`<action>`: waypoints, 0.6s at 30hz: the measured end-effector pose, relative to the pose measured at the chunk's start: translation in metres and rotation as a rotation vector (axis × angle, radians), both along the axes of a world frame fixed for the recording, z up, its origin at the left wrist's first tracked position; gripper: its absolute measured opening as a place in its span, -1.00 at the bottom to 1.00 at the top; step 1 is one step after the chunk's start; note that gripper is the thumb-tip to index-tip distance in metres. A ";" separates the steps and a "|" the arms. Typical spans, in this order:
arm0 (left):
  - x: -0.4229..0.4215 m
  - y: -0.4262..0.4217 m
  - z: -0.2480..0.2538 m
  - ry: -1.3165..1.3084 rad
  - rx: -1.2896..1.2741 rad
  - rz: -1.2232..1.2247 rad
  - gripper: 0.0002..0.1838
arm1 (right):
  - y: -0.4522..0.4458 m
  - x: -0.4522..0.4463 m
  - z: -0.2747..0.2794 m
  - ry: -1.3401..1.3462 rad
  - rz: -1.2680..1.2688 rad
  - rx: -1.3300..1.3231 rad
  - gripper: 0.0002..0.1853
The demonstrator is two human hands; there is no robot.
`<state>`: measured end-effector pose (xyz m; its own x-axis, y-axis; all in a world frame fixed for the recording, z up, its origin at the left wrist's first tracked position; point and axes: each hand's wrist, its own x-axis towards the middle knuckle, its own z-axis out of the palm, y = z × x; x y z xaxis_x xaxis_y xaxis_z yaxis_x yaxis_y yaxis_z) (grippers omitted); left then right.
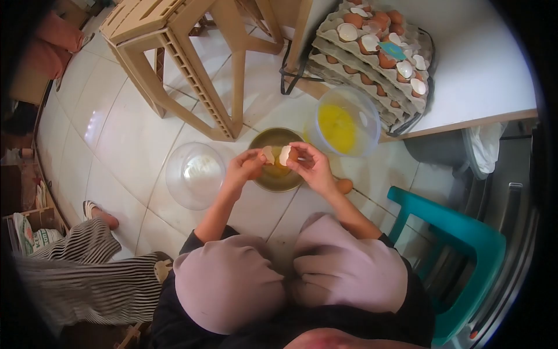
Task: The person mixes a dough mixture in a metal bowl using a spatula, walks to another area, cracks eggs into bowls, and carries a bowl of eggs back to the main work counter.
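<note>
Over a metal bowl [278, 181] on the tiled floor, my left hand [243, 168] holds one half of a cracked brown eggshell [268, 155]. The other half [286, 155] is in my right hand [314, 168], its white inside showing, with a small gap between the halves. Yellow yolk [279, 170] shows below the shells; whether it hangs or lies in the bowl I cannot tell. A clear container [363, 125] with yellow liquid stands behind the bowl to the right. To the left is a clear plastic bowl [196, 175]. A brown egg [344, 186] lies right of the metal bowl.
Stacked egg trays [372, 72] with eggs and shells stand at the back right. A tan stool [174, 58] is at the back left, a teal stool [476, 244] at the right. Another person's striped clothing [110, 285] and foot [104, 219] appear at the left.
</note>
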<state>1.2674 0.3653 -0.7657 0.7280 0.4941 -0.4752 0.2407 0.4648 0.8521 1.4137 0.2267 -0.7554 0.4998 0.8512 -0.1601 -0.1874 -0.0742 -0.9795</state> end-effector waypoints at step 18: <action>-0.015 -0.023 0.026 -0.070 -0.371 -0.053 -0.70 | -0.081 0.052 0.113 0.024 -0.106 0.315 -0.54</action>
<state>1.2525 0.3422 -0.7397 0.7848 0.2586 -0.5632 0.2203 0.7331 0.6435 1.4659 0.1461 -0.6428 0.5875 0.8042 0.0898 -0.2016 0.2529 -0.9463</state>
